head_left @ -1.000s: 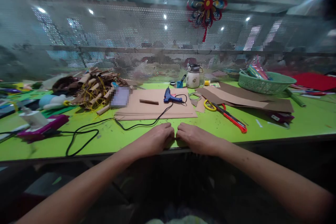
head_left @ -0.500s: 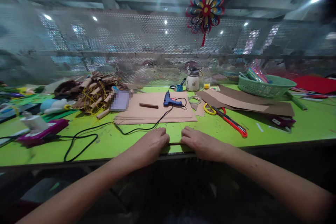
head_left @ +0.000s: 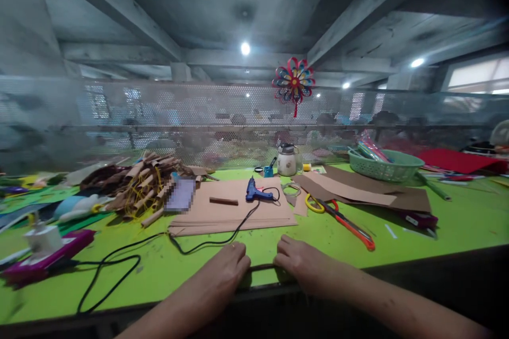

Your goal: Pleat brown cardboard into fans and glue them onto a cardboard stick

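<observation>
My left hand point(head_left: 225, 270) and my right hand point(head_left: 300, 265) lie palm down near the front edge of the green table point(head_left: 457, 222), fingers curled. Between them they press a thin brown stick point(head_left: 262, 267), which shows only in the gap between the fingertips. Just beyond the hands lies a stack of brown cardboard sheets point(head_left: 230, 214). On it rest a short brown stick point(head_left: 223, 201) and a blue glue gun point(head_left: 256, 193), whose black cable point(head_left: 119, 259) runs left across the table.
Yellow-handled scissors point(head_left: 316, 204) and a red-orange cutter point(head_left: 352, 226) lie right of the cardboard. A green basket point(head_left: 384, 165), more brown sheets point(head_left: 358, 190), a white jar point(head_left: 286, 161), a pile of rolled paper tubes point(head_left: 139, 185) and a purple device point(head_left: 40, 257) stand around. Mesh fencing closes the back.
The camera has tilted upward, so the table and hands sit lower in view. My hands have moved apart, showing more of the thin stick between them.
</observation>
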`<state>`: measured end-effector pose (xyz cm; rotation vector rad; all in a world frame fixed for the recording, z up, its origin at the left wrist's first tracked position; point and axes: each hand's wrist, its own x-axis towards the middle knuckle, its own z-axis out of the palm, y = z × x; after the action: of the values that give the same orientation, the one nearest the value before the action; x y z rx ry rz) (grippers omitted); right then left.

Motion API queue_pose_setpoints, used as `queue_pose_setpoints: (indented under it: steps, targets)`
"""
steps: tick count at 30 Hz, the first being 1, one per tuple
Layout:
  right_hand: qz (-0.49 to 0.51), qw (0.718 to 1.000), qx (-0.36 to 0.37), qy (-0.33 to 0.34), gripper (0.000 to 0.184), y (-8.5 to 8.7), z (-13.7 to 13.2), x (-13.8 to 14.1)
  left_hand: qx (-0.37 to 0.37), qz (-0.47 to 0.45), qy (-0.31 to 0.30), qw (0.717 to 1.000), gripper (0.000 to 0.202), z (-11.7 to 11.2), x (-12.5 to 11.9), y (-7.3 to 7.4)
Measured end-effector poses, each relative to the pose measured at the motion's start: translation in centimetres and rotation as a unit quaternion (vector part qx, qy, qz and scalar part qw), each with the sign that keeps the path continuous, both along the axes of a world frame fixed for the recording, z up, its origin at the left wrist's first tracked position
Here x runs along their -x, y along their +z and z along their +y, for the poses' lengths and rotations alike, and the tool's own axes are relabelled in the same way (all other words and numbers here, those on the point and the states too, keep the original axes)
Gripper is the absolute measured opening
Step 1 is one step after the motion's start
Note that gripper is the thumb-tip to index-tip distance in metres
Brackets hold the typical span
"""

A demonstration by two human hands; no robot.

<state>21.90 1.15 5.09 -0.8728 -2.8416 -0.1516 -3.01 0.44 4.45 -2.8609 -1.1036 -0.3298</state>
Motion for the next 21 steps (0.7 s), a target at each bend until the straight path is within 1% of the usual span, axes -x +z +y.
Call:
queue_pose_setpoints:
  steps: [3,5,10,13,15,17,21]
  targets:
    - [-0.015,1.000,-0.018,-0.004,0.024,-0.1,-0.1,0.1,0.004,0.023,-0.014,1.000,0.024,0.0,-0.4,0.8]
    - [-0.023,0.999,-0.034,-0.003,0.020,-0.2,-0.2,0.2,0.004,0.026,-0.018,0.999,0.020,0.3,-0.6,0.9]
    - [-0.029,0.997,-0.071,-0.008,0.014,-0.5,0.2,1.0,0.008,-0.004,-0.022,1.000,0.015,1.4,-0.8,0.0]
    - [-0.030,0.996,-0.086,-0.012,0.005,-0.7,0.7,2.0,0.015,-0.006,-0.040,0.999,0.012,1.8,-0.8,-0.3]
    - [-0.011,0.997,-0.077,-0.010,0.005,-0.9,1.2,2.6,0.026,-0.010,-0.046,0.999,0.010,1.9,-0.9,-0.2]
    - [0.030,0.998,-0.050,-0.009,0.008,-1.3,1.5,2.9,0.045,-0.012,-0.053,0.997,0.011,1.9,-1.0,0.0]
    - [0.120,0.993,-0.008,-0.011,0.010,-2.2,1.9,2.7,0.079,-0.002,-0.056,0.995,0.013,1.7,-1.2,0.5]
